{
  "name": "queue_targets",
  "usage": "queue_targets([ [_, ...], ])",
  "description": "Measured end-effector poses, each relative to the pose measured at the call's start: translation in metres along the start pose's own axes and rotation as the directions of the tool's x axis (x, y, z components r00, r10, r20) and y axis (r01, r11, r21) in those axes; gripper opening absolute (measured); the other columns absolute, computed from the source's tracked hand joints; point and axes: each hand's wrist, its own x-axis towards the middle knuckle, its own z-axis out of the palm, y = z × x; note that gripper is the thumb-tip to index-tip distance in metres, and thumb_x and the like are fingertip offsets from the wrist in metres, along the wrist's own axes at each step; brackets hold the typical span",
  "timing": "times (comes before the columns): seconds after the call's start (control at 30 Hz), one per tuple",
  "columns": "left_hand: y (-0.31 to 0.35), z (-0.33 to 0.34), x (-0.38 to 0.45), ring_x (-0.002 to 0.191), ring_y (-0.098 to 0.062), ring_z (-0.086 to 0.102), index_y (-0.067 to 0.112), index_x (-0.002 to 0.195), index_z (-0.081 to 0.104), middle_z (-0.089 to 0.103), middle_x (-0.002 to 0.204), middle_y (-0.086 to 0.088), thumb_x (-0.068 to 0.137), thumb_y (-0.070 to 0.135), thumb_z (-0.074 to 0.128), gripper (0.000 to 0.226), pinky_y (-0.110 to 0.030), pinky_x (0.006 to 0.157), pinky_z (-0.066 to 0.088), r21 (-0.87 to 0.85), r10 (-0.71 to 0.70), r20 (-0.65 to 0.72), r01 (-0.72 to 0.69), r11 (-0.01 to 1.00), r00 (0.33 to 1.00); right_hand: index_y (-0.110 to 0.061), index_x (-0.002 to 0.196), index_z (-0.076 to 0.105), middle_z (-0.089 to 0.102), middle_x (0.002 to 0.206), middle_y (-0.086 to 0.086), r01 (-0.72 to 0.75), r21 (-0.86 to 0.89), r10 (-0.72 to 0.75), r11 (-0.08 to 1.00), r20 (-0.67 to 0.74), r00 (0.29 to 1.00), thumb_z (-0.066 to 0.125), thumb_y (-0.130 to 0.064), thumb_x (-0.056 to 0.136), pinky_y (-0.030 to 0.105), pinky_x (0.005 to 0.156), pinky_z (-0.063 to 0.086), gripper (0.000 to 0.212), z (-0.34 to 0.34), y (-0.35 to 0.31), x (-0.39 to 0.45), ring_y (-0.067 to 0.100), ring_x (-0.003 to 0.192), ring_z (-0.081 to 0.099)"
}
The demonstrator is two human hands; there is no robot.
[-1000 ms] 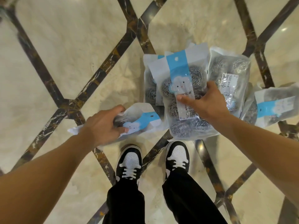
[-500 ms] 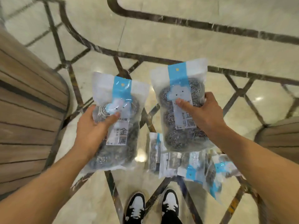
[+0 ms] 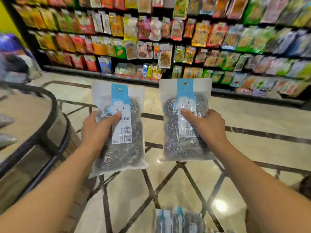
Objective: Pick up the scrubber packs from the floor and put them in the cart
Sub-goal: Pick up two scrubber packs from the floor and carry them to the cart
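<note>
My left hand (image 3: 96,130) grips a clear scrubber pack (image 3: 120,132) with a blue cloud label and steel wool balls inside, thumb pressed on its front. My right hand (image 3: 207,127) holds a second, identical pack (image 3: 182,121) the same way. Both packs are upright at chest height, side by side above the floor. More scrubber packs (image 3: 178,219) lie on the marble floor at the bottom edge. At the left, a round dark-rimmed structure (image 3: 55,111) curves into view; I cannot tell whether it is the cart.
A long shelf wall (image 3: 168,39) full of colourful hanging snack packets runs across the back. The marble floor (image 3: 252,148) has dark inlaid lines. Blurred grey items (image 3: 6,130) lie on the round structure at the left edge.
I have straightened up with a pack in each hand: the view swung from the floor to the shelves. The remaining packs on the floor dropped to the bottom edge.
</note>
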Motion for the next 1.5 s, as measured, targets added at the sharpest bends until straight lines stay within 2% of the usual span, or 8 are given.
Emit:
queue_targets([
  [0.2, 0.108, -0.052, -0.027, 0.085, -0.020, 0.078, 0.021, 0.094, 0.075, 0.080, 0.085, 0.004, 0.068, 0.039, 0.091, 0.035, -0.046, 0.086, 0.062, -0.032, 0.107, -0.104, -0.110, 0.993, 0.989, -0.023, 0.099, 0.075, 0.077, 0.094, -0.005, 0.121, 0.095, -0.126, 0.988, 0.055, 0.990, 0.080, -0.069, 0.070, 0.039, 0.082, 0.059, 0.055, -0.007, -0.097, -0.010, 0.019, 0.090, 0.073],
  [0.4, 0.151, -0.121, -0.074, 0.087, -0.020, 0.078, 0.018, 0.093, 0.078, 0.081, 0.087, 0.003, 0.073, 0.027, 0.090, 0.024, -0.043, 0.086, 0.062, -0.061, 0.135, -0.289, -0.159, 0.985, 0.948, -0.018, 0.102, 0.076, 0.078, 0.095, -0.001, 0.228, 0.241, -0.279, 0.943, 0.209, 0.937, 0.081, -0.076, 0.059, 0.042, 0.083, 0.061, 0.073, 0.014, -0.169, -0.019, 0.020, 0.088, 0.074],
  [0.53, 0.159, -0.170, -0.117, 0.091, -0.024, 0.078, 0.017, 0.100, 0.078, 0.081, 0.094, -0.001, 0.061, 0.040, 0.090, 0.047, -0.050, 0.091, 0.060, -0.044, 0.127, -0.397, -0.157, 0.987, 0.909, -0.021, 0.099, 0.076, 0.078, 0.091, -0.004, 0.267, 0.299, -0.366, 0.916, 0.352, 0.861, 0.080, -0.079, 0.056, 0.046, 0.084, 0.061, 0.073, 0.044, -0.205, -0.044, 0.019, 0.086, 0.074],
  [0.73, 0.150, -0.239, -0.209, 0.087, -0.022, 0.078, 0.019, 0.097, 0.076, 0.081, 0.090, 0.000, 0.080, 0.025, 0.086, 0.020, -0.046, 0.087, 0.062, -0.032, 0.079, -0.640, -0.129, 0.991, 0.765, -0.022, 0.103, 0.069, 0.076, 0.097, -0.003, 0.331, 0.368, -0.492, 0.869, 0.570, 0.658, 0.080, -0.078, 0.056, 0.045, 0.083, 0.061, 0.074, 0.096, -0.250, -0.119, 0.021, 0.088, 0.073],
  [0.87, 0.139, -0.287, -0.284, 0.087, -0.023, 0.078, 0.018, 0.097, 0.076, 0.081, 0.089, 0.000, 0.077, 0.028, 0.088, 0.025, -0.045, 0.085, 0.062, -0.003, 0.049, -0.778, -0.082, 0.997, 0.626, -0.022, 0.110, 0.068, 0.075, 0.102, -0.003, 0.373, 0.453, -0.586, 0.810, 0.626, 0.514, 0.080, -0.075, 0.062, 0.041, 0.084, 0.059, 0.073, 0.117, -0.275, -0.190, 0.021, 0.094, 0.072],
  [1.0, 0.129, -0.327, -0.364, 0.089, -0.027, 0.078, 0.015, 0.100, 0.075, 0.081, 0.093, -0.005, 0.074, 0.026, 0.090, 0.032, -0.047, 0.088, 0.061, -0.025, 0.008, -0.874, -0.063, 0.998, 0.486, -0.021, 0.114, 0.065, 0.069, 0.102, -0.007, 0.395, 0.518, -0.643, 0.759, 0.692, 0.329, 0.079, -0.078, 0.064, 0.026, 0.070, 0.051, 0.077, 0.128, -0.295, -0.271, 0.017, 0.095, 0.066],
  [1.1, 0.124, -0.350, -0.422, 0.090, -0.030, 0.078, 0.012, 0.110, 0.074, 0.081, 0.096, -0.009, 0.072, 0.029, 0.092, 0.045, -0.053, 0.090, 0.060, -0.048, -0.015, -0.904, -0.067, 0.997, 0.426, -0.019, 0.119, 0.066, 0.072, 0.112, -0.004, 0.347, 0.577, -0.665, 0.739, 0.708, 0.239, 0.077, -0.086, 0.053, 0.043, 0.091, 0.057, 0.094, 0.132, -0.302, -0.334, 0.021, 0.104, 0.069],
  [1.5, 0.108, -0.424, -0.674, 0.075, -0.020, 0.079, 0.019, 0.105, 0.070, 0.081, 0.084, -0.001, 0.082, 0.028, 0.085, 0.029, -0.039, 0.075, 0.062, 0.013, 0.017, -0.991, -0.030, 0.999, 0.134, -0.022, 0.119, 0.066, 0.073, 0.114, -0.002, 0.321, 0.706, -0.724, 0.631, 0.685, -0.081, 0.073, -0.085, 0.048, 0.046, 0.090, 0.058, 0.095, 0.076, -0.319, -0.604, 0.022, 0.104, 0.070],
])
